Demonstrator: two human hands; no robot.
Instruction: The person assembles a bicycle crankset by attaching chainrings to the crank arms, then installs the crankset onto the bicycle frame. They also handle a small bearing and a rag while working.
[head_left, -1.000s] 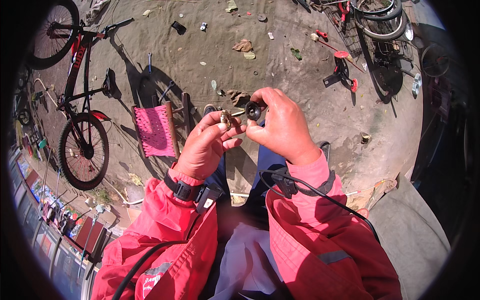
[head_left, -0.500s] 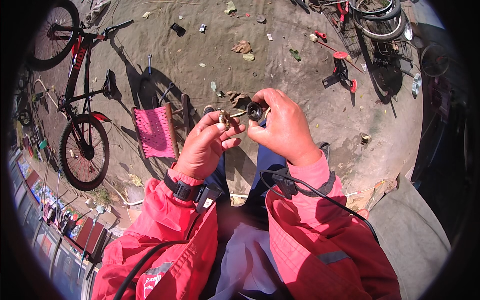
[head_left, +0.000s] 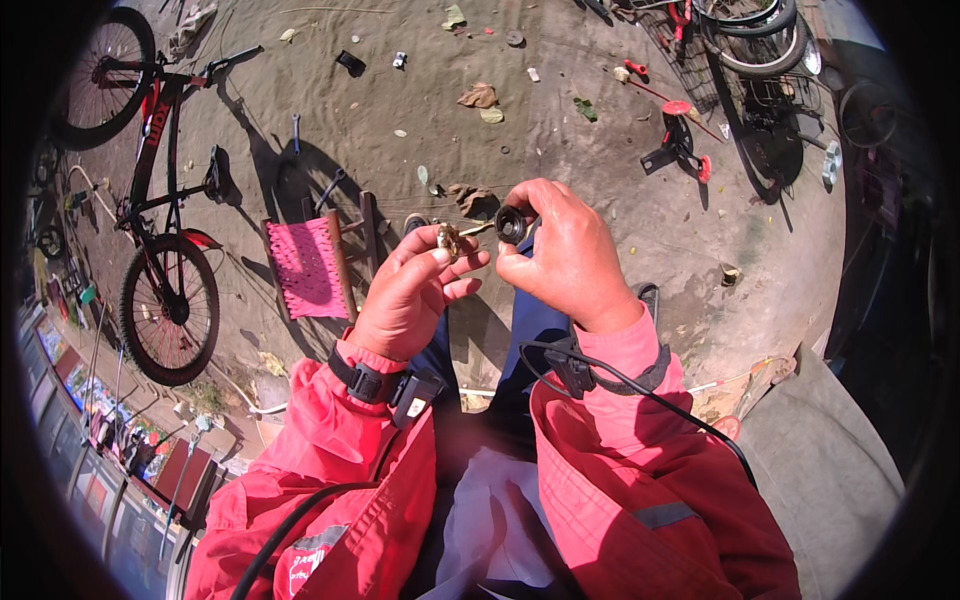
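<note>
My left hand (head_left: 400, 295) is closed in a pinch, thumb and forefinger on a small, dirty, brass-coloured metal part (head_left: 447, 240) whose exact kind I cannot make out. Its other fingers are loosely curled below. Close by on the right, my right hand (head_left: 575, 260) grips a black round cup-shaped part (head_left: 511, 226) with a ringed hollow centre. That hollow faces up toward me. The two parts are held apart at about the same height, above my knees. Part of the right hand's grip is hidden behind its own knuckles.
A low stool with a pink woven seat (head_left: 305, 268) stands left of my hands. Beyond it is a black-and-red bicycle (head_left: 155, 190). A wrench (head_left: 296, 133) and dry leaves (head_left: 479, 96) lie on the ground. At the right are a red-and-black bracketed part (head_left: 682, 145) and another bicycle's wheel (head_left: 765, 55).
The view has shifted very slightly. The black round part has turned a little in my right hand, while my left hand holds its part almost unchanged.
</note>
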